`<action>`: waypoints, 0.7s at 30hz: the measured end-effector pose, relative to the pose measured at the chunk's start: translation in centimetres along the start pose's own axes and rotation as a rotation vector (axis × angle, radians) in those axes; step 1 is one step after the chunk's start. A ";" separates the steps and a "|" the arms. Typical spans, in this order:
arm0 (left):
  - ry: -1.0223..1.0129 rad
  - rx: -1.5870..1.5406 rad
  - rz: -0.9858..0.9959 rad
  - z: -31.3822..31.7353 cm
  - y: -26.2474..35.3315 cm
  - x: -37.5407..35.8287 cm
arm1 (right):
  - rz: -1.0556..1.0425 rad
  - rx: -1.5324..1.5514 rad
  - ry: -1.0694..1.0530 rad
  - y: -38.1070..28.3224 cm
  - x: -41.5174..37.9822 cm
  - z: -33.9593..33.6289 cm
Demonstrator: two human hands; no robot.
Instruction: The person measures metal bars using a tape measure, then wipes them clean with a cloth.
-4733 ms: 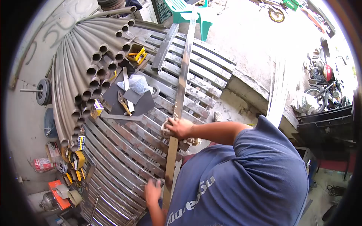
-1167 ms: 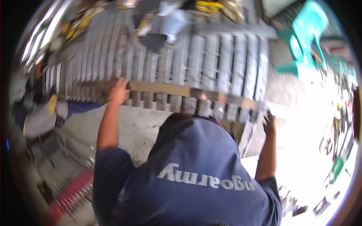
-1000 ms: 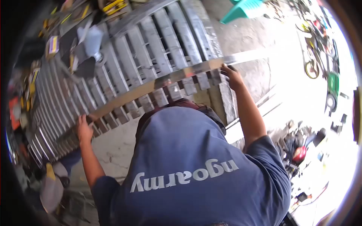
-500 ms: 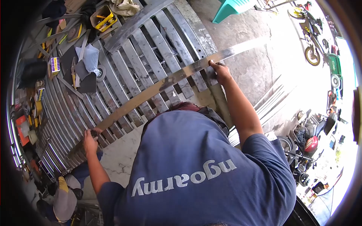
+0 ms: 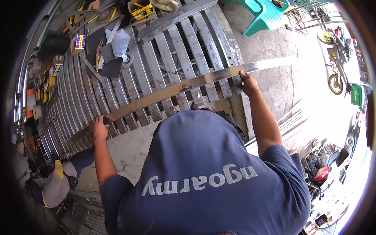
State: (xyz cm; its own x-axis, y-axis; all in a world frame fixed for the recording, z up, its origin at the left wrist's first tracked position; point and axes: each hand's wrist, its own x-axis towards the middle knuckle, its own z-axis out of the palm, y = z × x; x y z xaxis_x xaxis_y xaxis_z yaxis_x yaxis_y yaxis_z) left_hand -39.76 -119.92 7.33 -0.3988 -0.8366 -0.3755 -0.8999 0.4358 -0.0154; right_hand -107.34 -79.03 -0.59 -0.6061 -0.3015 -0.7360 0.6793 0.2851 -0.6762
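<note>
A long flat metal bar (image 5: 166,92) lies at a slant across the row of metal slats (image 5: 160,58), its shiny far end reaching past them on the right. My right hand (image 5: 249,84) grips the bar toward that end, thumb on top and fingers mostly hidden beneath. Farther left, my left hand (image 5: 100,128) is closed at the bar's edge, by a small dark spot or piece I cannot make out. Brownish smears mark the bar's middle and left part.
Sandpaper-like dark sheets (image 5: 111,58), a plastic bag (image 5: 120,42) and a yellow tool container (image 5: 141,11) rest on the slats. A green plastic chair (image 5: 264,17) stands upper right. Another person (image 5: 58,184) is at lower left. Motorcycles (image 5: 323,172) stand at right.
The head view has turned, so the scene sits farther right and more of the chair shows. Both hands stay on the bar, which keeps nearly the same place across the slats.
</note>
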 end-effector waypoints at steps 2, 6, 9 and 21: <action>0.011 -0.017 0.014 0.6 -0.4 0.2 | 0.001 0.017 -0.024 0.3 1.2 -1.2; 0.032 -0.009 0.015 0.4 0.1 -0.2 | -0.016 0.022 0.007 1.2 1.7 -0.7; 0.043 0.006 0.031 0.5 -0.1 -0.2 | -0.011 -0.033 0.024 0.4 0.6 0.0; 0.068 0.141 0.000 2.1 -1.1 0.0 | -0.047 -0.107 -0.111 -0.8 -1.2 1.2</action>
State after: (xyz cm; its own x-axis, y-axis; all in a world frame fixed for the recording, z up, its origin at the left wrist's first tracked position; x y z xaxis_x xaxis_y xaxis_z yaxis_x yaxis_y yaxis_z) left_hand -38.38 -119.73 5.39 -0.4144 -0.8549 -0.3120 -0.8680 0.4744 -0.1470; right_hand -106.67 -79.96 0.86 -0.5828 -0.4140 -0.6993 0.5996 0.3617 -0.7139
